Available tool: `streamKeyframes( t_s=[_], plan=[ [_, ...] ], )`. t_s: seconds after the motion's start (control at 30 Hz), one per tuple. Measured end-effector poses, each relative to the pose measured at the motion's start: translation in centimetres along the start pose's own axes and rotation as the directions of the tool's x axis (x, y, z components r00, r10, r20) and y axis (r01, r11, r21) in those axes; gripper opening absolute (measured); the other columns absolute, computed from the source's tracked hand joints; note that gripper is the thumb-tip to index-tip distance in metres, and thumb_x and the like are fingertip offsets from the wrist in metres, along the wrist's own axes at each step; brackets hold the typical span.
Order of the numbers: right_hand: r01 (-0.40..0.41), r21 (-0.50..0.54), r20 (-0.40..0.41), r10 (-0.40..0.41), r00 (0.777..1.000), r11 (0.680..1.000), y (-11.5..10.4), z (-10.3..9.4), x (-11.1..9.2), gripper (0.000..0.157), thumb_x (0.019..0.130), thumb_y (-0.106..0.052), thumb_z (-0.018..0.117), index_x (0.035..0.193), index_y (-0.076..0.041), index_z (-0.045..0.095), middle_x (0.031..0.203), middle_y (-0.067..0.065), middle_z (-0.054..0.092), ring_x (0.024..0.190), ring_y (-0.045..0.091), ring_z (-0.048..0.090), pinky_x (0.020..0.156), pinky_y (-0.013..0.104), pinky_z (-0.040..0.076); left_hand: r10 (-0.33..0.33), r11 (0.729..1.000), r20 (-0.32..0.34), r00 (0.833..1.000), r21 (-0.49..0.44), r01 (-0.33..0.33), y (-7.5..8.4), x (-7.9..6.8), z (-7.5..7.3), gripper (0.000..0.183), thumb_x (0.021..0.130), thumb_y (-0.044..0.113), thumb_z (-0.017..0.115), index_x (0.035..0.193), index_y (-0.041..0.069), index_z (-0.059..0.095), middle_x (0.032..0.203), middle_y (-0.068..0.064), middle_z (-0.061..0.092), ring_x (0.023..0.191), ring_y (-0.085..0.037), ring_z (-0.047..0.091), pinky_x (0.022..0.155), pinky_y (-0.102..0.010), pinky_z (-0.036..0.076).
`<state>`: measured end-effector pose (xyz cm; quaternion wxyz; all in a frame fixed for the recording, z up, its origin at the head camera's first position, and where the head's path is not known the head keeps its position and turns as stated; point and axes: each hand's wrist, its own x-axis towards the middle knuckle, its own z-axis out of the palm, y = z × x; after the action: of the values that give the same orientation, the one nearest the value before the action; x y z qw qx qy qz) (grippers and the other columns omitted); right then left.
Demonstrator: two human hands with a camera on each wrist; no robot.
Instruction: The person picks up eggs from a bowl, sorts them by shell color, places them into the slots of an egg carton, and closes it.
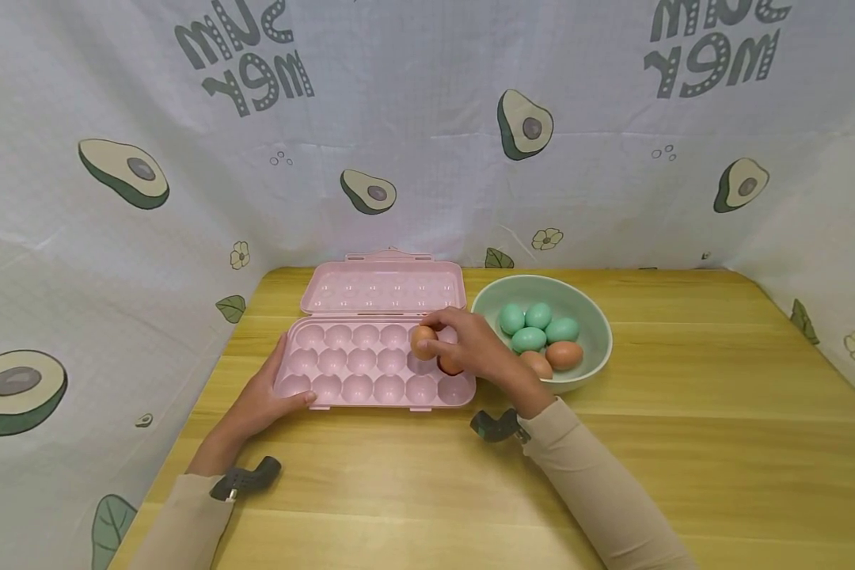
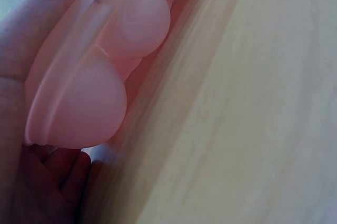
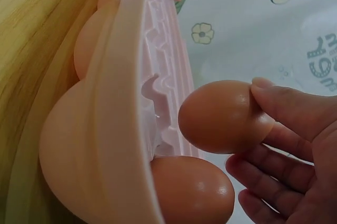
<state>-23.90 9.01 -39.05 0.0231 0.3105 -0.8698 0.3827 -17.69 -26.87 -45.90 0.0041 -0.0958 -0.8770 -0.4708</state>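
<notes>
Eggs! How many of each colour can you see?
Green eggs: 4, all in the bowl
Brown eggs: 4 (2 in the bowl, 1 in the carton, 1 in the right hand)
Total: 8 eggs in sight

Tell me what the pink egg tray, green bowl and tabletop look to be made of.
Pink egg tray: likely thin moulded plastic with a satin finish, judging by its smooth, rounded cups.
Green bowl: plastic or glazed ceramic; its smooth, evenly coloured wall leaves this open.
Tabletop: wood or a wood-look laminate with a low sheen; long grain streaks show, but cannot settle which.
</notes>
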Motion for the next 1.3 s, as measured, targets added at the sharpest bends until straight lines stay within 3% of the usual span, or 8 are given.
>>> streamKeyframes(
  t_s=[0.53,0.73,1.17,1.3],
  plan=[
    [0.010,-0.075,0.037,-0.007,0.999,0.997,0.09,0.41,0.13,0.029,0.085,-0.029,0.075,0.108,-0.011,0.071,0.102,0.000,0.069,0.098,0.015,0.063,0.089,0.037,0.051,0.008,0.999,0.012,1.000,-0.037,-0.007,-0.04,0.14,-0.05,0.115,0.076,0.026,0.081,0.156,0.012,0.000,0.161,-0.014,0.009,0.144,-0.038,0.015,0.112,-0.059,0.016],
    [0.051,-0.107,0.053,-0.046,0.998,0.993,0.01,0.48,0.15,0.025,0.083,-0.029,0.076,0.103,-0.014,0.072,0.098,-0.004,0.069,0.095,0.013,0.062,0.087,0.033,0.051,0.002,1.000,0.012,1.000,-0.030,-0.002,0.05,0.11,-0.03,0.116,0.075,0.027,0.082,0.156,0.012,0.000,0.160,-0.015,0.010,0.144,-0.038,0.015,0.112,-0.059,0.016],
    [0.084,-0.279,0.064,-0.068,0.996,0.957,-0.25,0.85,0.26,0.022,0.081,-0.022,0.078,0.100,-0.011,0.074,0.091,-0.002,0.070,0.084,0.016,0.063,0.075,0.029,0.050,0.000,1.000,0.013,1.000,-0.029,0.000,-0.06,0.08,-0.03,0.116,0.076,0.027,0.081,0.156,0.014,-0.001,0.161,-0.014,0.010,0.144,-0.038,0.015,0.112,-0.059,0.016],
    [0.078,-0.282,0.048,-0.068,0.997,0.956,-0.20,0.92,0.24,0.023,0.081,-0.024,0.078,0.100,-0.011,0.073,0.093,-0.001,0.070,0.087,0.017,0.064,0.077,0.032,0.051,-0.001,0.999,0.015,1.000,-0.035,0.001,0.03,0.02,-0.04,0.116,0.076,0.026,0.081,0.156,0.014,-0.001,0.161,-0.014,0.010,0.144,-0.038,0.016,0.112,-0.059,0.016]
  ],
)
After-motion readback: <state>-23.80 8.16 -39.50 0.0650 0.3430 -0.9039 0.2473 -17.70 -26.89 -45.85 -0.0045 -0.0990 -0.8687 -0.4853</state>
